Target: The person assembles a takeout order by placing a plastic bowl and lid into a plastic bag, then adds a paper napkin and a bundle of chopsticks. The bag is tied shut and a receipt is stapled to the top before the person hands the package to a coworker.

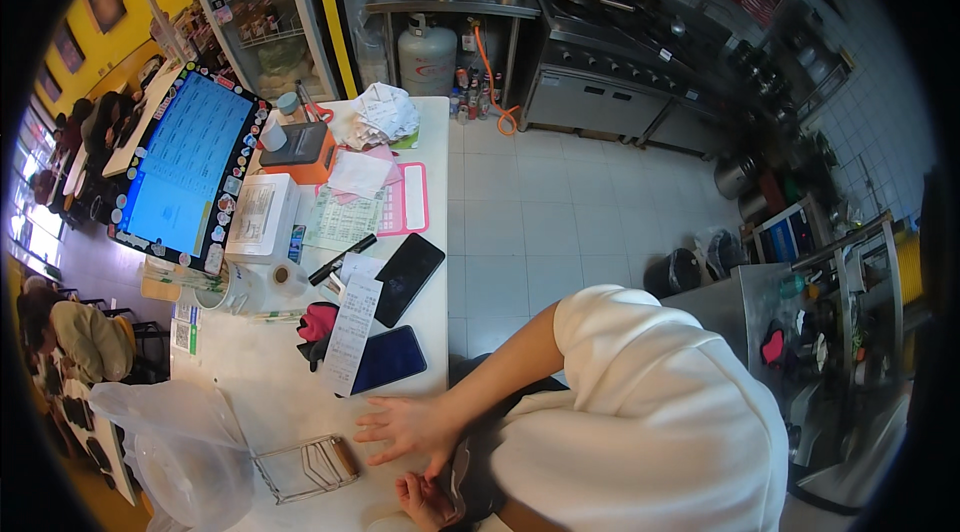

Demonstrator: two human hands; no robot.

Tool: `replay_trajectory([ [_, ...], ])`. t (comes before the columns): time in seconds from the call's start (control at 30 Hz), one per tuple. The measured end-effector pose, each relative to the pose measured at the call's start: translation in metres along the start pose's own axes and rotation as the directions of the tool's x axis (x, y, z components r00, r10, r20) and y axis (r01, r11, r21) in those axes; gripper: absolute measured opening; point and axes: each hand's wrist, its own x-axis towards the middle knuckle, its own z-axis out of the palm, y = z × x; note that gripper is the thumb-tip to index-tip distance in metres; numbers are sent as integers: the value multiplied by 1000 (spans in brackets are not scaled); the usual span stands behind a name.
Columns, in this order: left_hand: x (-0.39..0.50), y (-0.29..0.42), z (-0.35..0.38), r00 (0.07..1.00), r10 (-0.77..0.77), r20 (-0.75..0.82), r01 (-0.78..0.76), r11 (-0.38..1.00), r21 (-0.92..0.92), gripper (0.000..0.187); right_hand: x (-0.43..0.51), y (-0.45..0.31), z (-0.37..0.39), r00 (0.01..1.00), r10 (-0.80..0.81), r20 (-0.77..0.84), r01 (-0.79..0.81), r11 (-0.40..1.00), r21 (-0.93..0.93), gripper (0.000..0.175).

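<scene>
My right hand (409,427) reaches over the white table (285,397) with its fingers spread and nothing in them. Just left of its fingertips, a metal wire rack (307,470) with a wooden bar lies on the table. My left hand (424,500) is below it, fingers curled, close to a dark cloth (480,476) at my front; whether it holds anything is hidden. Beyond the rack stands a translucent plastic bag (187,449) with a round, pale shape inside. A blue-screened phone (394,359) and a printed paper slip (352,337) lie above my right hand.
A black phone (411,278), a marker (343,260), a pink calculator (415,196) and crumpled papers (382,114) crowd the table. A monitor (187,164) tilts at its far side. Across the tiled floor (525,217) stand a stove (600,74) and a gas cylinder (427,56). People sit at left.
</scene>
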Motion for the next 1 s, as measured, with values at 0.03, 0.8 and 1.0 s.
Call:
replay_trajectory([
  [0.03,0,3,4,1000,-4,-1,4,1000,27,8,1,-1,0,1000,-5,21,6,999,-31,88],
  [0.8,-33,17,92,961,209,-184,-117,903,413,21,16,24,-70,666,523,532,-674,727,128,22],
  [1.0,-70,111,93,891,447,-72,-386,834,394,15,106,4,-105,736,389,554,-674,351,650,37],
])
